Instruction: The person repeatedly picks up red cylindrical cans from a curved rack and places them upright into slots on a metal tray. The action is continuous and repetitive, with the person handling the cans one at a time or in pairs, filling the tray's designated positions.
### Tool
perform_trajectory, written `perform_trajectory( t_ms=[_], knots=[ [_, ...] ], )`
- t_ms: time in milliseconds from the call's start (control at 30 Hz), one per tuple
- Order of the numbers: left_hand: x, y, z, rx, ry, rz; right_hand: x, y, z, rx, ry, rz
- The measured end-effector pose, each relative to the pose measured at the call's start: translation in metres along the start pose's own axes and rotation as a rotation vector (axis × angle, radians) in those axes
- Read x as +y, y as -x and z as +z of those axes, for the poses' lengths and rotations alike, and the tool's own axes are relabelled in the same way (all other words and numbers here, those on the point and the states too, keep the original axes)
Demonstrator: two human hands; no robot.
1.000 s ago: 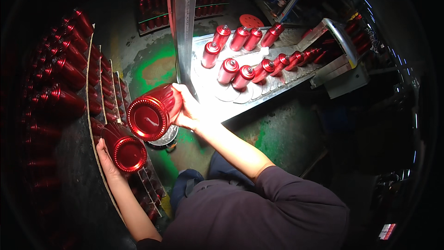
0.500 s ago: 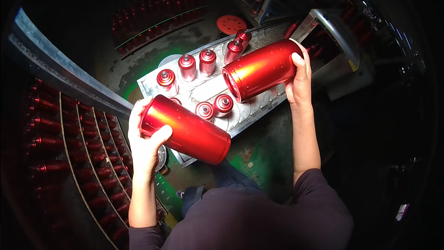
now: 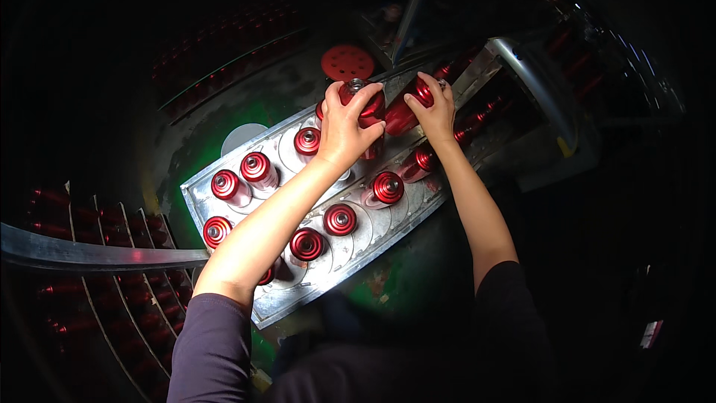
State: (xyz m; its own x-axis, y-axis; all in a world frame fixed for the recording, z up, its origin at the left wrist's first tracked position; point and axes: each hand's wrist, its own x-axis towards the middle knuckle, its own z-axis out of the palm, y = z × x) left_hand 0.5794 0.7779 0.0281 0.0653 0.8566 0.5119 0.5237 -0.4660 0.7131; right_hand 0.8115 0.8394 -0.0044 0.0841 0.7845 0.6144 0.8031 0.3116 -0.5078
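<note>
Over the far part of a metal conveyor (image 3: 332,254), my left hand (image 3: 344,128) wraps round the upper part of a shiny red bottle (image 3: 371,108). That bottle stands nearly upright, its narrow neck showing above my fingers. Beside it, my right hand (image 3: 438,113) grips a second red bottle (image 3: 403,116), which is tilted. Its base leans toward the first bottle, and my fingers partly cover its upper end. Several similar bottles stand upright along both sides of the conveyor, among them one red bottle (image 3: 387,187) below my hands and another red bottle (image 3: 255,167) at left.
A silver arched housing (image 3: 533,82) spans the conveyor at its far right end. Behind the conveyor is a round red stool (image 3: 347,63) with holes. Racks of red bottles (image 3: 142,283) fill the lower left, near a curved metal bar (image 3: 104,254).
Both hands have moved away from me to the conveyor's far part and closer together. The two bottles, earlier held sideways and apart, are now side by side, the left one nearly upright.
</note>
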Motion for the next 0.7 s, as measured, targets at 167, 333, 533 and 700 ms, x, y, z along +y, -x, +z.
perform_trajectory(
  t_ms=[167,333,533,700],
  knots=[
    [-0.061,-0.013,0.063,-0.093,-0.087,-0.032,0.032,-0.010,0.066,-0.118,0.114,0.060],
    [-0.110,-0.022,0.093,-0.125,-0.139,-0.108,0.054,-0.014,0.118,-0.190,0.120,0.066],
    [-0.150,-0.022,0.111,-0.058,-0.211,-0.206,0.061,-0.003,0.171,-0.258,0.131,0.102],
    [-0.184,-0.013,0.114,0.031,-0.273,-0.274,0.049,0.008,0.207,-0.291,0.093,0.074]
  ],
)
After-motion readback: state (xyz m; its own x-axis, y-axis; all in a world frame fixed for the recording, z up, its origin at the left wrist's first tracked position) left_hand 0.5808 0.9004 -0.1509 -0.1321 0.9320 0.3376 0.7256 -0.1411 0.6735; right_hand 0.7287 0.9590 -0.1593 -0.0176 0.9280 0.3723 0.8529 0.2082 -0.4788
